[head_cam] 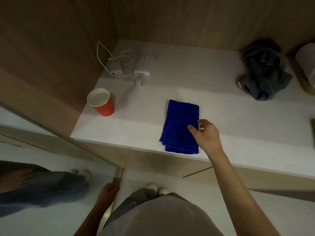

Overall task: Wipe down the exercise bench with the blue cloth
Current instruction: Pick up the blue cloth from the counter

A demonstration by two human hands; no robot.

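One folded blue cloth (179, 123) lay at the counter's (238, 116) front edge, the right hand's (208, 135) parted fingers touching it. One red cup (102, 103) stood by the left edge. I could not tell the left hand's (108, 190) fingers.

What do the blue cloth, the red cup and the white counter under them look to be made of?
Blue cloth: soft terry or microfibre fabric, by its fuzzy matte nap and folded layers. Red cup: probably paper, possibly plastic; thin rim, white inside, slight sheen outside. Counter: hard, smooth, matte white top, likely laminate or painted board; cannot tell which.
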